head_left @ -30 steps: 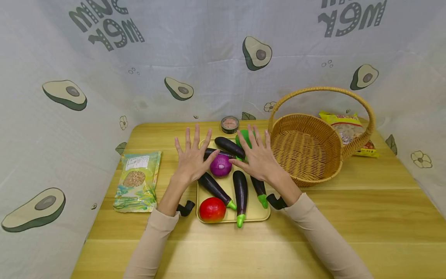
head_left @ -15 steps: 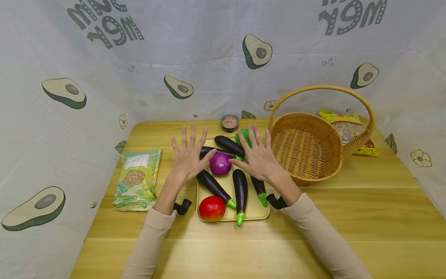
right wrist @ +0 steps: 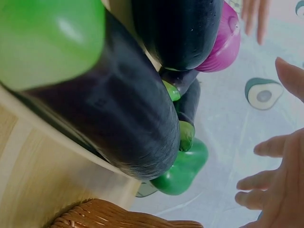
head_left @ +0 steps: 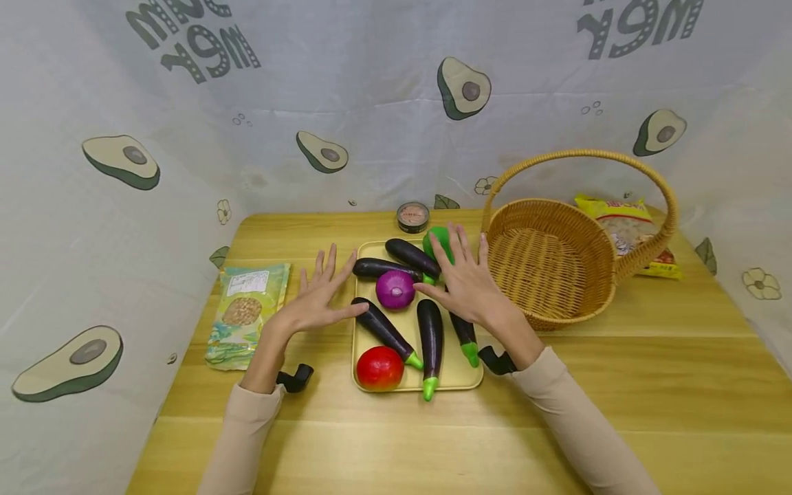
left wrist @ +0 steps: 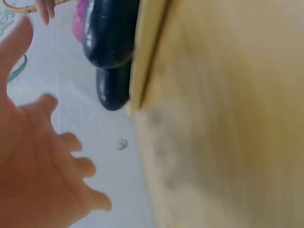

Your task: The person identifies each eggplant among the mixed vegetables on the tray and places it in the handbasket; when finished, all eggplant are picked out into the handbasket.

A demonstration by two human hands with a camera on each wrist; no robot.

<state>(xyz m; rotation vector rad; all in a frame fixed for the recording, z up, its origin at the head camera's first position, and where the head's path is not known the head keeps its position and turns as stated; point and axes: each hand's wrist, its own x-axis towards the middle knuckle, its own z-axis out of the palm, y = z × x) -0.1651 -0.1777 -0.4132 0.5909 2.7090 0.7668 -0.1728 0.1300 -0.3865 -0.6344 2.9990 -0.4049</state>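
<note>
My left hand (head_left: 315, 299), fingers spread, hovers just left of the pale yellow tray (head_left: 355, 344), its thumb pointing over the tray's left side. Above the tray's right side my right hand (head_left: 467, 285) is spread too and holds nothing. Several dark eggplants (head_left: 430, 333) with green ends lie on the tray, around a purple onion (head_left: 395, 289). A red mango-like fruit (head_left: 379, 368) sits at the near left corner. Partly covered by my right fingers, a green bell pepper (right wrist: 183, 168) rests at the far right corner. In the left wrist view, eggplants (left wrist: 111, 33) overhang the tray's edge.
A wicker basket (head_left: 609, 278) with a tall handle stands right of the tray, a yellow snack bag (head_left: 625, 223) behind it. Beyond the tray is a small round tin (head_left: 412, 216). A green-yellow packet (head_left: 247, 316) lies at left. A printed cloth (head_left: 383, 103) hangs behind the table.
My left hand has moved left and toward me, off the tray's edge, and has turned so its thumb points right. My right hand stays spread over the tray. The objects have not moved.
</note>
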